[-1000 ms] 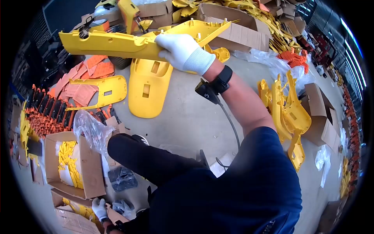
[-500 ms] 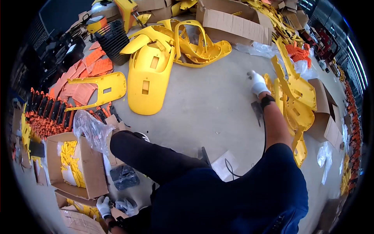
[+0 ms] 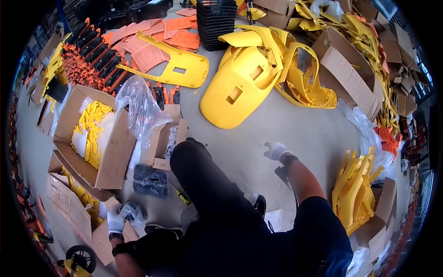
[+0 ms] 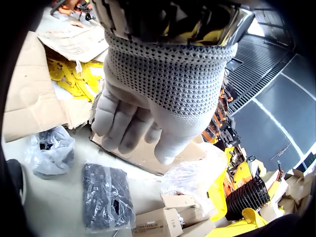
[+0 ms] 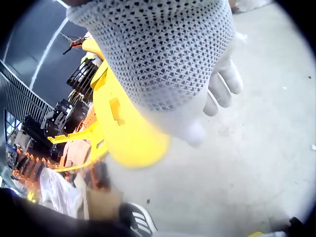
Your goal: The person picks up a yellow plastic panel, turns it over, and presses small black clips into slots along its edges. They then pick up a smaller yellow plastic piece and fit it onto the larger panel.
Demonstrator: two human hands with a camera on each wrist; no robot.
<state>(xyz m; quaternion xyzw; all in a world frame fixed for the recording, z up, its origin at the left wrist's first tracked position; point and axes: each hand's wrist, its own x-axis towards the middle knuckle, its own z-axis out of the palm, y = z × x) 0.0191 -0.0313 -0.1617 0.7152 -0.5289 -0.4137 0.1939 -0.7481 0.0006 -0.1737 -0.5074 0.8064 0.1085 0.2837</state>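
Note:
My gloved right hand [image 3: 277, 151] is over the grey floor in front of me, nothing in its grasp. In the right wrist view its fingers [image 5: 224, 89] hang relaxed. Right of it lies a stack of yellow plastic shells [image 3: 354, 191]. Beyond it on the floor are a broad yellow cover [image 3: 226, 99] and a nest of yellow frame-shaped parts [image 3: 307, 85]. My gloved left hand [image 3: 116, 218] is low beside an open carton [image 3: 69, 203] of yellow pieces. The left wrist view shows its fingers [image 4: 116, 131] loosely bent, holding nothing.
A larger carton [image 3: 117, 152] with small yellow strips stands at left, near clear plastic wrap [image 3: 140, 108] and a dark wrapped packet [image 3: 151, 180]. Further off are a flat yellow frame [image 3: 196, 69], orange panels [image 3: 182, 39], a black stacked pile [image 3: 217, 23] and a long carton [image 3: 346, 76].
My right hand has let go of a long yellow shell, which went onto the right-hand stack, and has drawn back from there. The head view has turned. My left hand stays by the cartons.

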